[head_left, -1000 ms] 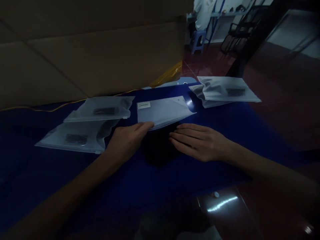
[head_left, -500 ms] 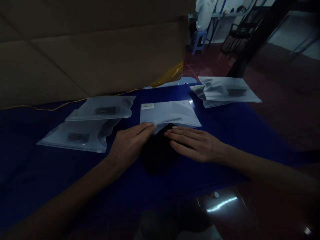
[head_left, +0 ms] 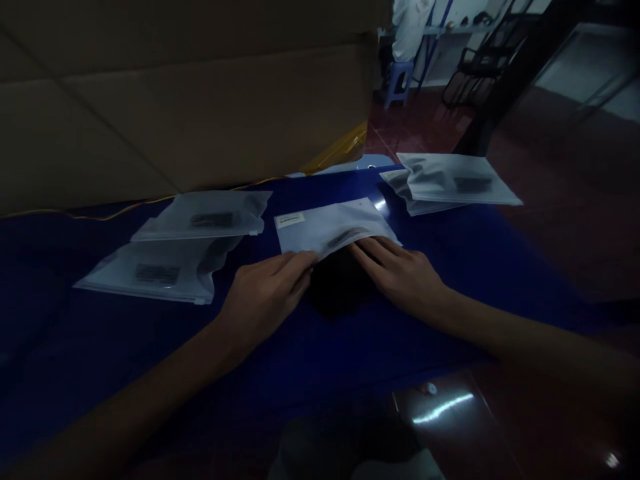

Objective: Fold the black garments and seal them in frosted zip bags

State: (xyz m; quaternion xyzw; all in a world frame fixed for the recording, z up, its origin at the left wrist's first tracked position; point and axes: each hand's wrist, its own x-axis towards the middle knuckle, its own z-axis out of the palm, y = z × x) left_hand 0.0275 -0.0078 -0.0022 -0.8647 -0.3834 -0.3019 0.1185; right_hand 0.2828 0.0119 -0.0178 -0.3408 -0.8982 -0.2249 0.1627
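A frosted plastic bag [head_left: 330, 225] with a white label lies on the blue table cover [head_left: 320, 347] in front of me. My left hand [head_left: 263, 297] pinches the bag's near left edge between thumb and fingers. My right hand [head_left: 400, 273] lies on a dark folded item [head_left: 337, 287], fingers pushed under the bag's open mouth. The dark item is partly inside the bag and hard to make out in the dim light.
Two filled frosted bags [head_left: 170, 247] lie at the left, two more [head_left: 447, 180] at the back right. A big cardboard box [head_left: 185, 100] stands behind. A person in white [head_left: 407, 27] and a blue stool [head_left: 397, 80] are far back.
The dark item has slid forward into the bag's mouth. My right hand has moved up to the bag's opening, and my left fingers have closed on its edge.
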